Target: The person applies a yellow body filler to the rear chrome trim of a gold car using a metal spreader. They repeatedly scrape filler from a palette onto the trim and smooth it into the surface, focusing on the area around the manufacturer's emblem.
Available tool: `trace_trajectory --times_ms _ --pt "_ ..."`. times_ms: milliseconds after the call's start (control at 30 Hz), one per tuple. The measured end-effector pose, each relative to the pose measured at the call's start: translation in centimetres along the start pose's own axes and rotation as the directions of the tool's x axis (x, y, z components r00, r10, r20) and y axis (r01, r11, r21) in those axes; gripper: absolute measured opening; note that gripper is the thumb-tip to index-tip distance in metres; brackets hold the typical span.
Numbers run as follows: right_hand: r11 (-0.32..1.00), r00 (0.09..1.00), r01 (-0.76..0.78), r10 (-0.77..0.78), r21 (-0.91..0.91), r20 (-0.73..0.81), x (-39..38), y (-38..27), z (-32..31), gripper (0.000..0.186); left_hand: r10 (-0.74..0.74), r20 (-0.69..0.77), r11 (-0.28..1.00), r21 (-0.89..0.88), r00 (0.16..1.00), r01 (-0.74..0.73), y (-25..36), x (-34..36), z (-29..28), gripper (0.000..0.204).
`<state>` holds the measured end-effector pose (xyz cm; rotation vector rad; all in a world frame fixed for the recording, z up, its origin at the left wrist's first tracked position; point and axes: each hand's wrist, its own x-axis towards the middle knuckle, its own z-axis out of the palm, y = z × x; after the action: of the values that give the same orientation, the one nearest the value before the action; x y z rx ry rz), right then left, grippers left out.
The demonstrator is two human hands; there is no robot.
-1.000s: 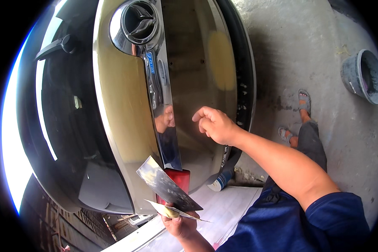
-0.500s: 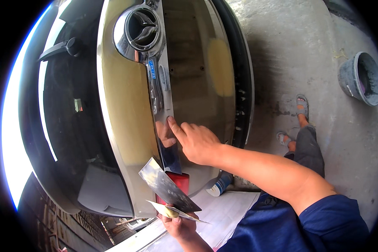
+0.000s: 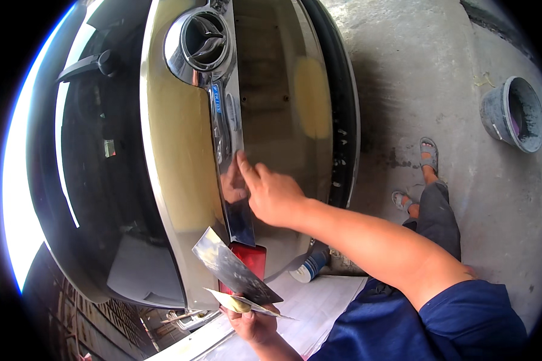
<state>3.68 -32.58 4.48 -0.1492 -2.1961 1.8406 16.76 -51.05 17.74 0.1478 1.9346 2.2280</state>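
Note:
My right hand (image 3: pixel 276 195) holds nothing. Its index finger is stretched out, with the tip on the shiny chrome trim strip (image 3: pixel 239 221) across a car's gold-brown tailgate (image 3: pixel 177 150); the other fingers are partly curled. Low in the view, my left hand (image 3: pixel 251 325) is closed round two thin spreaders. One is a grey metal sheet (image 3: pixel 235 265) smeared with pale filler. The other is a narrower pale spreader (image 3: pixel 226 299), seen nearly edge-on, with a yellowish lump of filler (image 3: pixel 241 305) on it. A red tail light (image 3: pixel 250 260) lies partly behind the metal spreader.
A round chrome emblem (image 3: pixel 205 41) sits farther along the trim. A yellowish patch (image 3: pixel 313 96) marks the lower panel beside the dark bumper (image 3: pixel 342 132). A blue-and-white can (image 3: pixel 310 268) stands near a pale board (image 3: pixel 319 295). On the concrete floor is a grey bucket (image 3: pixel 513 114).
My right index fingertip has slid a short way along the chrome trim toward the emblem. The left hand keeps its hold on the spreaders. The whole view has shifted slightly.

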Motion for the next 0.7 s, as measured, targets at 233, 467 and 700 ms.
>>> trace_trajectory --times_ms 233,467,700 --pt "1.0 0.996 -0.012 0.013 -0.019 0.091 0.0 -1.3 -0.7 0.074 0.004 -0.044 1.0 0.024 0.999 -0.003 0.3 -0.7 0.7 0.04" --pt "0.994 0.996 -0.019 0.028 -0.108 0.09 1.1 -0.8 -2.0 0.072 0.029 -0.112 0.996 0.087 0.993 -0.019 -0.1 -1.2 1.2 0.043" --pt "0.983 0.985 -0.052 0.08 -0.179 0.155 1.1 0.0 -3.4 0.069 0.035 -0.045 0.993 0.114 0.998 -0.03 -0.1 -1.0 2.2 0.044"
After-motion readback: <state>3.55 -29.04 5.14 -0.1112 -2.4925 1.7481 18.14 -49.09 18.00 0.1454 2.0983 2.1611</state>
